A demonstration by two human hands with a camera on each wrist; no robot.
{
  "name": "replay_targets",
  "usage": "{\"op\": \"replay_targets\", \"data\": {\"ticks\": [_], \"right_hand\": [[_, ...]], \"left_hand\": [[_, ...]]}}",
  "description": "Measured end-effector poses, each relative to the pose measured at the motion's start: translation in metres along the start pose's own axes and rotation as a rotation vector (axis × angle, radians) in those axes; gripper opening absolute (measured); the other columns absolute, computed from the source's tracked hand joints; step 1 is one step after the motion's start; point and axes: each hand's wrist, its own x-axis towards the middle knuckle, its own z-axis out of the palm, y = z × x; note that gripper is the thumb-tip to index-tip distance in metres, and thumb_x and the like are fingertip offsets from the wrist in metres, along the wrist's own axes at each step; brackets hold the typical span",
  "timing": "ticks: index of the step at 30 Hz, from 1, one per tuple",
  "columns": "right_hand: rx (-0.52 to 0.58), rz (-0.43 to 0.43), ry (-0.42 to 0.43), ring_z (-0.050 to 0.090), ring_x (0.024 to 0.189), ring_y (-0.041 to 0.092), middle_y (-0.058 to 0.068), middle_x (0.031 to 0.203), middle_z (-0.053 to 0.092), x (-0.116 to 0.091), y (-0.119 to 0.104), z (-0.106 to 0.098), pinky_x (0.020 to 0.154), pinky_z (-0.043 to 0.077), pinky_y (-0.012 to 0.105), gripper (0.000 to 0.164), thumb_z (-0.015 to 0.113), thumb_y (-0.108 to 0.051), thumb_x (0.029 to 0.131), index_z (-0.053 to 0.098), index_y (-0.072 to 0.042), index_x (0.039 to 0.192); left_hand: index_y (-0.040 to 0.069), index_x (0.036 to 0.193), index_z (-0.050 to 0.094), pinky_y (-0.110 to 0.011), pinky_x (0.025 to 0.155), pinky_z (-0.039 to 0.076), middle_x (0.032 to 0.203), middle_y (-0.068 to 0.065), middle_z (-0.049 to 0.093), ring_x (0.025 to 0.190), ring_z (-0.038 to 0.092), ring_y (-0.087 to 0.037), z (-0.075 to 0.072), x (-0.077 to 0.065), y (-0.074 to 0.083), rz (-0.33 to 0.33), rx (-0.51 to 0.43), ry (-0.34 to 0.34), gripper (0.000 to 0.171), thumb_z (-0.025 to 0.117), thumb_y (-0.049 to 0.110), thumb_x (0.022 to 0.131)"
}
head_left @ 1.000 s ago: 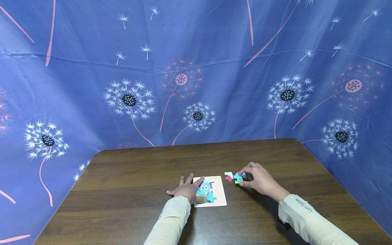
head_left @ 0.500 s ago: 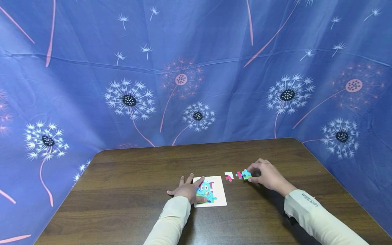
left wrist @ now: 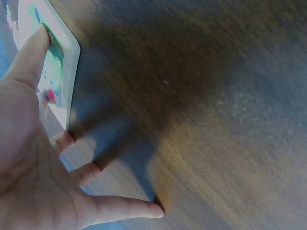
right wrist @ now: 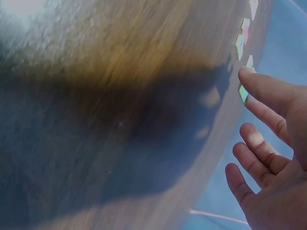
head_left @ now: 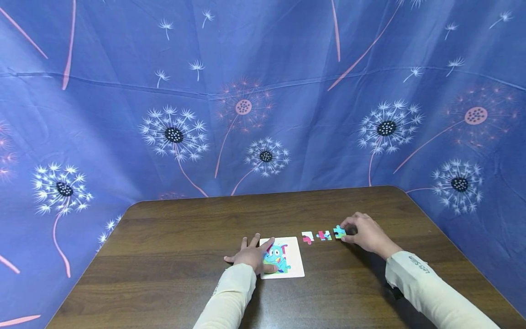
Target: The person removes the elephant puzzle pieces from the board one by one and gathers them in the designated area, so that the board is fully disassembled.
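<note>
My left hand (head_left: 249,257) lies with fingers spread over the left side of a white puzzle board (head_left: 295,258). Its thumb (left wrist: 31,56) rests on the board's picture of a blue cartoon animal (head_left: 276,258), covering part of it, while the other fingers reach onto the table. To the right, my right hand (head_left: 365,233) pinches a blue-and-green jigsaw piece (head_left: 339,231) between thumb and forefinger, low at the tabletop. In the right wrist view, the thumb hides part of that piece (right wrist: 243,94), and the remaining fingers are loosely bent.
A pink-and-white jigsaw piece (head_left: 307,237) and a red-and-blue one (head_left: 324,235) lie in a row between the board and my right hand. The brown wooden table (head_left: 185,237) ends at a blue dandelion-print cloth (head_left: 312,114) behind.
My right hand has slid the blue-and-green jigsaw piece rightward, apart from the red-and-blue piece, which now shows fully. My left hand has stayed on the board.
</note>
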Motion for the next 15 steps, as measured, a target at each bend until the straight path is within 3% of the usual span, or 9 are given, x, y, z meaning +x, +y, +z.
{"op": "replay_targets", "data": {"ticks": [15], "right_hand": [[-0.033,0.059,-0.046,0.056,0.107,0.043,0.014,0.104,0.063,0.0053,0.0096,0.0031,0.087,0.048,0.060,0.029,0.086,-0.015,0.080,0.074,-0.007,0.104]], "left_hand": [[0.039,0.155,0.042,-0.085,0.094,0.031,0.165,0.000,0.029,0.153,0.021,-0.036,-0.0010,-0.0009,0.0003,-0.003,0.027,-0.007,0.080,0.078,0.051,0.084]]}}
